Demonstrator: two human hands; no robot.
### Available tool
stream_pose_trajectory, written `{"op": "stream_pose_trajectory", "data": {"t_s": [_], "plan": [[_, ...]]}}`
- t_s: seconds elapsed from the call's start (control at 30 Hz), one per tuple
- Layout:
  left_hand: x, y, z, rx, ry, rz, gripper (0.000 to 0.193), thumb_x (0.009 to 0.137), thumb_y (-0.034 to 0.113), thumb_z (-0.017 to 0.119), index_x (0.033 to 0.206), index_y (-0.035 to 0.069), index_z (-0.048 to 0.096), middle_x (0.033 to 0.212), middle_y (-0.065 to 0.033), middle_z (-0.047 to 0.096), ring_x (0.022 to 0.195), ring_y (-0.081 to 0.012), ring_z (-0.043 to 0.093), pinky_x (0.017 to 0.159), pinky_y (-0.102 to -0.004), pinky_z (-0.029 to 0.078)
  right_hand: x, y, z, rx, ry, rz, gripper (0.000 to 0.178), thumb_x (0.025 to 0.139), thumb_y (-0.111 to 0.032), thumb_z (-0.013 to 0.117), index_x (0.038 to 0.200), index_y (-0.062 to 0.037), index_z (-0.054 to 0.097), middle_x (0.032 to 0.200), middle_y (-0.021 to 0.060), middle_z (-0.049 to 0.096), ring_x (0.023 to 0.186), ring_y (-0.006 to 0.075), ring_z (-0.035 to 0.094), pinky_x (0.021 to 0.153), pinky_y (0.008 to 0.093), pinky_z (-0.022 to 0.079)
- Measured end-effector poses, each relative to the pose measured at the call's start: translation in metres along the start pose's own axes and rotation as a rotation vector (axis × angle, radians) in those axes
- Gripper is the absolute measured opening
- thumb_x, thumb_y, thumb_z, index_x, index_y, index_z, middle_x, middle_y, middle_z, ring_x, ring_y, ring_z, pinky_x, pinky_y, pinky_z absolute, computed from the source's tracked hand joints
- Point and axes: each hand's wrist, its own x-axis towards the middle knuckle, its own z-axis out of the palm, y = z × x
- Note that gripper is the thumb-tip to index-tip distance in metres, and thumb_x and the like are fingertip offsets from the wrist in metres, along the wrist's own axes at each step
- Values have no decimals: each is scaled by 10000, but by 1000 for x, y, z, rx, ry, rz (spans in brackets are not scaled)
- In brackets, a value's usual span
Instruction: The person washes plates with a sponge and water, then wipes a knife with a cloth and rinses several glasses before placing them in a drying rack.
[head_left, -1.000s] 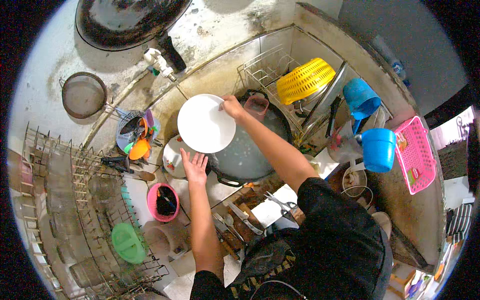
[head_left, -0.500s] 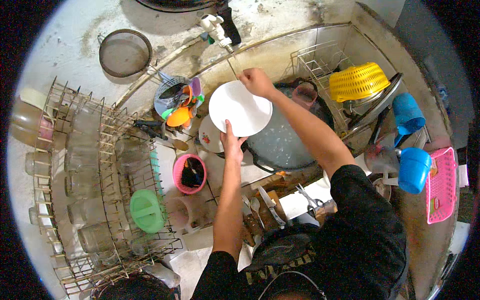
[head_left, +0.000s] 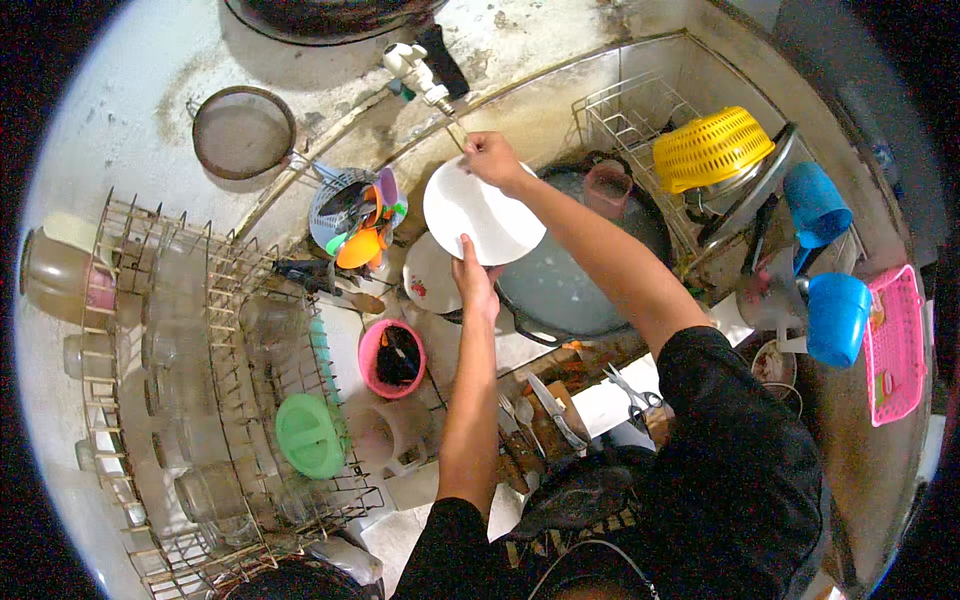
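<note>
both hands on one white plate (head_left: 483, 212), held tilted over the big grey basin (head_left: 580, 285) in the sink, just below the tap (head_left: 412, 66) at the far wall. right hand (head_left: 492, 158) pinches the far rim, fingers closed on the edge. left hand (head_left: 474, 277) props the near rim, fingers flat against the plate, more a support than a grip.

risks, as judgement: plate looks wet, and with only a rim pinch plus a flat palm it could slide out and drop into the basin or onto the second plate (head_left: 432, 275) lying just under it to the left, chipping both. crowded surroundings too: utensil basket (head_left: 355, 212) to the left, pink bowl (head_left: 390, 357) near, wire drying rack (head_left: 200, 380) further left already full of glassware, so a careless swing there may knock things.
</note>
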Motion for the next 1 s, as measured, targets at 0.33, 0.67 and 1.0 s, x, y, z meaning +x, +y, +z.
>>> {"op": "stream_pose_trajectory", "data": {"t_s": [0.33,0.67,1.0], "plan": [[30,-13,-8,-304,-147,-51,632,897,534,431,1338,94,325,1274,-89,462,1164,-237,448,949,-402,397,-99,-42,-5,-701,509,-374,222,726,-206,666,831,-27,587,844,151,584,785,312,579,710,408,451],[27,-18,11,536,159,450,740,862,280,597,1389,-24,175,1418,-198,264,1301,-304,293,1083,-390,224,-141,42,-64,358,312,553,376,836,-177,492,1144,39,499,968,160,624,798,284,634,622,417,540],[9,198,156,849,-32,1145,953,832,428,593,1380,-105,24,1460,-273,37,1374,-317,95,1114,-386,69,-151,40,-38,377,306,621,364,896,-196,434,1203,-1,450,1045,178,596,898,301,625,620,422,559]]}}
